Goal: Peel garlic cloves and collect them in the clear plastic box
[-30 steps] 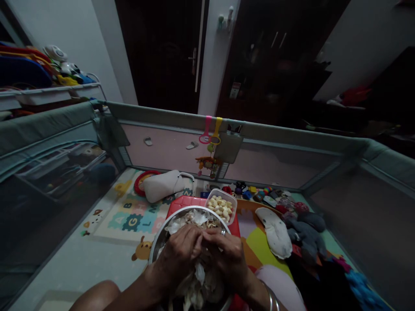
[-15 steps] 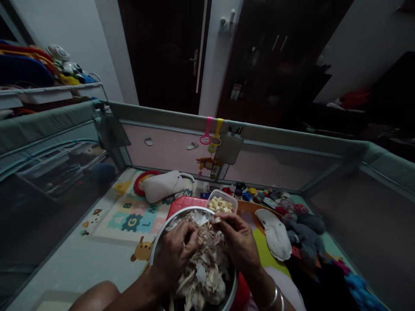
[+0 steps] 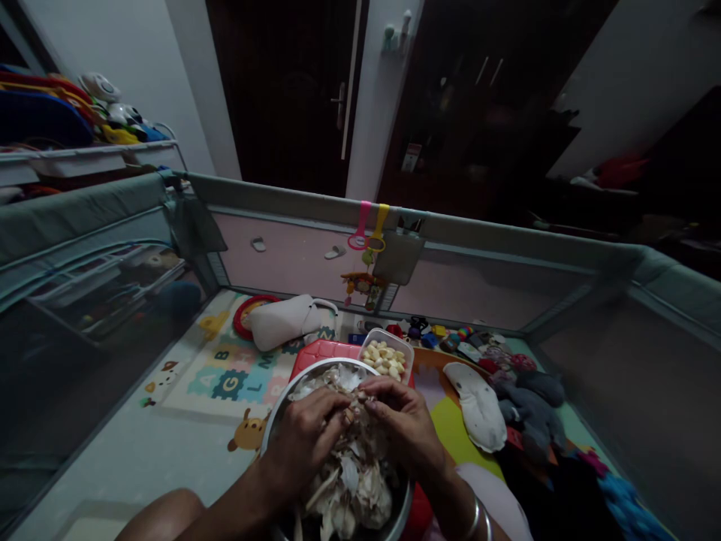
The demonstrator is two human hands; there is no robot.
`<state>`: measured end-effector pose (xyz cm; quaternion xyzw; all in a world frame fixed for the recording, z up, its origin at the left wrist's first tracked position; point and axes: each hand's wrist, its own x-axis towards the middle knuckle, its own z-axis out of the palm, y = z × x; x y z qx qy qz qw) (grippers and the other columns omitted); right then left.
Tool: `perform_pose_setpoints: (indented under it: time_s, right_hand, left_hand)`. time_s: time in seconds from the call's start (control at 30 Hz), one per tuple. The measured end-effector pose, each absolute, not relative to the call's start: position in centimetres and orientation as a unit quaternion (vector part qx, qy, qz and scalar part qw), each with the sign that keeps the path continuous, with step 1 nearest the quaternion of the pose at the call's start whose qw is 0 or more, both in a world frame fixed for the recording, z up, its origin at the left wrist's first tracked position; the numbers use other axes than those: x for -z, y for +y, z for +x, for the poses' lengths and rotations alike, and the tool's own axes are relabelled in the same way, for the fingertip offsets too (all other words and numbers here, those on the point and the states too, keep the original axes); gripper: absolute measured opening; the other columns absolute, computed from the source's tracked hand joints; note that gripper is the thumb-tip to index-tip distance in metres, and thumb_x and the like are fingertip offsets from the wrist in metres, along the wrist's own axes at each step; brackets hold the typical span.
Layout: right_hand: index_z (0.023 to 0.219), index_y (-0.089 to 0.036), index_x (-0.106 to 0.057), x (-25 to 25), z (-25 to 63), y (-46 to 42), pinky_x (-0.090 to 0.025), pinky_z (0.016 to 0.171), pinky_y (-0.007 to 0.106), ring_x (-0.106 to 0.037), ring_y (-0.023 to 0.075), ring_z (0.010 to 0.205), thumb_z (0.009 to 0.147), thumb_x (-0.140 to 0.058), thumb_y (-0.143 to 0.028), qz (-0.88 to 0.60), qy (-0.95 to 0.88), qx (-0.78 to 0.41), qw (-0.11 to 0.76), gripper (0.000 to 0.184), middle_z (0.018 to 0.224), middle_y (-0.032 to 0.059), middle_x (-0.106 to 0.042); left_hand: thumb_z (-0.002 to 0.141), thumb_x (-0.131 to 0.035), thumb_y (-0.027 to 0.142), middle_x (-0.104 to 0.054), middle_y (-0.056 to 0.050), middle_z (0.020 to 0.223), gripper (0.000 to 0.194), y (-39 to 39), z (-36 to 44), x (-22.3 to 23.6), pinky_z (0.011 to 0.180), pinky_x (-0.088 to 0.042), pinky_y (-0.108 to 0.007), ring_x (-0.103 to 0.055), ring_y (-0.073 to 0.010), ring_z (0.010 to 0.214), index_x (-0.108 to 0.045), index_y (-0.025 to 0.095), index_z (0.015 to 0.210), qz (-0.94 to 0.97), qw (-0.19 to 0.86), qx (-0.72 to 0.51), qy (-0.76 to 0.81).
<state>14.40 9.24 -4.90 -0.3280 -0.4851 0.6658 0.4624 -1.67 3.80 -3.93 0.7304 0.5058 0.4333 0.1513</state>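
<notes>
A metal bowl (image 3: pixel 274 418) heaped with pale garlic skins and bulbs sits in front of me on a red stool (image 3: pixel 318 351). My left hand (image 3: pixel 307 439) and my right hand (image 3: pixel 402 424) meet over the bowl, fingertips pinched together on a small garlic piece (image 3: pixel 354 403) between them. Just beyond the bowl stands a clear plastic tub (image 3: pixel 386 357) holding several peeled garlic cloves. A bangle shows on my right wrist.
A mesh playpen wall (image 3: pixel 462 255) rings the alphabet play mat (image 3: pixel 236 372). A white pillow (image 3: pixel 282 321) and red ring lie at the back left; a white cushion (image 3: pixel 480 406), grey soft toy (image 3: pixel 532 409) and small toys lie on the right. Hanging toys (image 3: pixel 366 248) dangle from the rail.
My right hand reached toward the tub half a second ago, then came back to meet the left over the bowl. The left hand stayed over the bowl throughout.
</notes>
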Motion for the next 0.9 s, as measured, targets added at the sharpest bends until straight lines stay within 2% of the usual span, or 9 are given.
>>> perform_pose_setpoints:
  time_s: [0.17,0.3,0.4,0.5,0.73,0.9]
  right_hand:
    - [0.083,-0.019,-0.066,4.86,14.03,8.81,-0.049,0.062,0.025,-0.062,0.0147,0.064,0.056,-0.077,-0.021,-0.330,-0.454,-0.703,0.438,0.029,0.073,0.0011,-0.068]
    - [0.067,-0.016,-0.065,4.79,13.97,8.68,-0.047,0.054,0.021,-0.058,0.0116,0.054,0.056,-0.076,-0.020,-0.382,-0.472,-0.655,0.449,0.016,0.058,-0.0020,-0.064]
    - [0.066,-0.016,-0.068,4.94,14.13,8.72,-0.047,0.056,0.022,-0.058,0.0124,0.057,0.058,-0.074,-0.020,-0.410,-0.497,-0.629,0.435,0.010,0.061,-0.0006,-0.066]
    - [0.072,-0.018,-0.070,5.05,14.21,8.68,-0.047,0.061,0.022,-0.060,0.0129,0.062,0.055,-0.075,-0.016,-0.393,-0.503,-0.639,0.429,0.018,0.066,-0.0003,-0.068]
    - [0.074,-0.019,-0.071,5.00,14.19,8.57,-0.049,0.058,0.023,-0.061,0.0136,0.059,0.054,-0.077,-0.019,-0.365,-0.474,-0.670,0.440,0.021,0.067,0.0000,-0.070]
    - [0.076,-0.021,-0.072,5.09,14.39,8.44,-0.051,0.068,0.026,-0.064,0.0163,0.069,0.057,-0.076,-0.016,-0.363,-0.515,-0.640,0.440,0.020,0.075,0.0015,-0.071]
  left_hand:
    - [0.080,-0.051,0.011,-0.068,-0.006,0.091,0.022,3.88,-1.60,3.83,0.074,-0.052,-0.026,-0.064,-0.0166,0.084,-0.060,0.019,0.098,0.728,0.153,-0.456,0.489]
    - [0.080,-0.051,0.009,-0.069,-0.005,0.085,0.021,3.72,-1.35,3.88,0.072,-0.052,-0.025,-0.065,-0.0157,0.080,-0.062,0.019,0.095,0.728,0.164,-0.474,0.468]
    - [0.079,-0.052,0.009,-0.069,-0.006,0.084,0.020,3.47,-1.11,3.91,0.072,-0.052,-0.026,-0.065,-0.0165,0.080,-0.062,0.017,0.094,0.728,0.152,-0.483,0.463]
    - [0.079,-0.052,0.009,-0.069,-0.007,0.084,0.021,3.35,-0.94,3.81,0.072,-0.052,-0.027,-0.065,-0.0168,0.080,-0.063,0.017,0.095,0.731,0.151,-0.490,0.450]
    - [0.078,-0.057,0.014,-0.071,-0.004,0.081,0.017,3.78,-1.19,3.52,0.068,-0.053,-0.026,-0.066,-0.0164,0.074,-0.068,0.020,0.089,0.688,0.238,-0.491,0.478]
    - [0.080,-0.054,0.016,-0.072,-0.005,0.084,0.018,3.98,-1.20,3.70,0.070,-0.052,-0.026,-0.066,-0.0168,0.076,-0.069,0.020,0.089,0.678,0.230,-0.484,0.503]
